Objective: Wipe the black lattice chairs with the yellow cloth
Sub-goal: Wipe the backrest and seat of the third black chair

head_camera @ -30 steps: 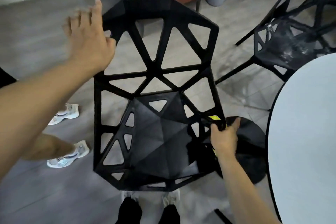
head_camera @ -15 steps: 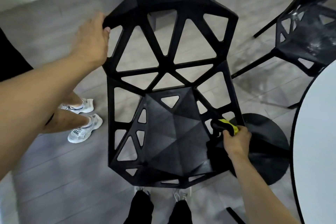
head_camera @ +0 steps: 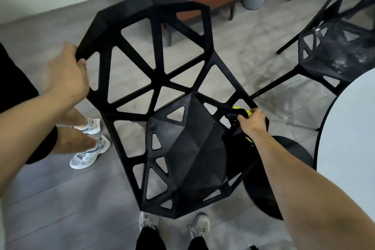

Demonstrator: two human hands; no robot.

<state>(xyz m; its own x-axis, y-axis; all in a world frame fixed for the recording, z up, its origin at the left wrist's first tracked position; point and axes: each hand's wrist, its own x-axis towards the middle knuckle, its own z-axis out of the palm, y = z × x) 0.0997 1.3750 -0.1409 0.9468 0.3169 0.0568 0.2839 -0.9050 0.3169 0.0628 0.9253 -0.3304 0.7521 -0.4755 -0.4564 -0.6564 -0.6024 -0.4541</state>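
The black lattice chair (head_camera: 154, 95) filled the centre of the frame, tipped toward the camera. At the left edge, the left hand (head_camera: 67, 75) gripped the corner of the backrest, fingers curled over the rim, steadying it. At centre right, the right hand (head_camera: 251, 121) pinched the yellow cloth (head_camera: 240, 112) against the right side bar where seat and backrest met; most of the cloth was hidden among dark folds, so how it lay could not be told for sure. The step in hand appeared to be wiping that side strut. The next move likely called for drawing the cloth along the bar while the left hand held the chair. A second lattice chair (head_camera: 341, 55), dusty-looking, stood at upper right beside a white table (head_camera: 349, 128).
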